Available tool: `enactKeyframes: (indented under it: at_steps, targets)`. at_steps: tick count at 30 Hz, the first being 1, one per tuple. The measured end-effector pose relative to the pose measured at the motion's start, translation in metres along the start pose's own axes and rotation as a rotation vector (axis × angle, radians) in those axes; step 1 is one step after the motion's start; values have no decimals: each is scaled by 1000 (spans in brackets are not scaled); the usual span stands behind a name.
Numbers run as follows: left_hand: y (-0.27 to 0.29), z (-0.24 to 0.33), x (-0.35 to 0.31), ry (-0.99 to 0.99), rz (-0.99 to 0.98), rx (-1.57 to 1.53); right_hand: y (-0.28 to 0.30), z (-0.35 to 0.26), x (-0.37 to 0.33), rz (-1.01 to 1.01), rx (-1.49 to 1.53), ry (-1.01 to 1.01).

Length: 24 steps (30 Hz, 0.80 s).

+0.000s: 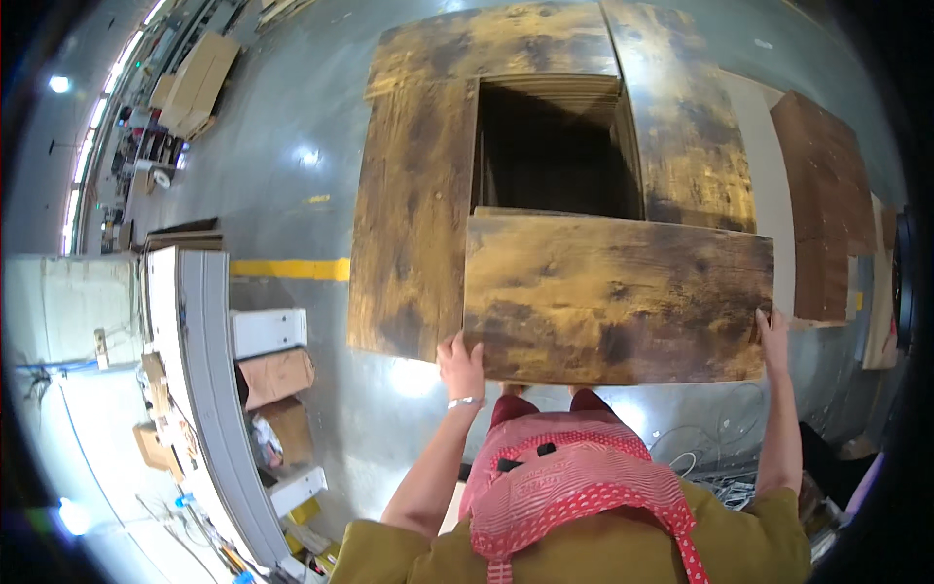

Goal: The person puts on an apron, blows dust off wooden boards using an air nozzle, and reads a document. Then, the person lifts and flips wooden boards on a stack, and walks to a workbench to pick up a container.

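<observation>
A wood-grain panel, brown with dark blotches, lies right in front of me. My left hand is at its near left corner, fingers curled on the edge. At the right end my right hand grips the panel near its front corner, thumb and fingers on the edge. Stacks of similar panels form a square ring: a left stack, a far stack and a right stack. Between them is a deep dark opening, with layered board edges along its inner sides.
More brown boards stand to the right, beside a pale strip. On the left is a white workbench with shelves holding cardboard. A yellow line crosses the grey floor. Farther off sits a large carton. Loose cables lie near my right side.
</observation>
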<state>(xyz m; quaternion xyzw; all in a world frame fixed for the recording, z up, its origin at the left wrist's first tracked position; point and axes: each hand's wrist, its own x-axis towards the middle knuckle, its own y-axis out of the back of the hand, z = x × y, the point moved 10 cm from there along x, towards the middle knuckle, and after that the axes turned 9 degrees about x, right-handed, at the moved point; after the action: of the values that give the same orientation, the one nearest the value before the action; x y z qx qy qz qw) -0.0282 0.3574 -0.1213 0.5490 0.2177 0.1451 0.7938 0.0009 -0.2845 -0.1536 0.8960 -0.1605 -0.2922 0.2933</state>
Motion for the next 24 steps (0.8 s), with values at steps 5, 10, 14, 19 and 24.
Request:
enactKeyframes:
  at_steps: [5,10,14,19,24]
  targets:
    - [11,11,0,-18,21,111,-9,0,-12,52,45,50]
    - [45,-53,20,-99,220,-81,-15,-21,-16,-17,-39,-8]
    - [79,-160,32,160,173,-265,23,-16,-36,245,-4,231]
    - [51,-320,30,478,-27,-460,33,28,-146,582,48,280]
    - [14,-350,25,715,-283,-936,-134,228,-243,-105,711,-397]
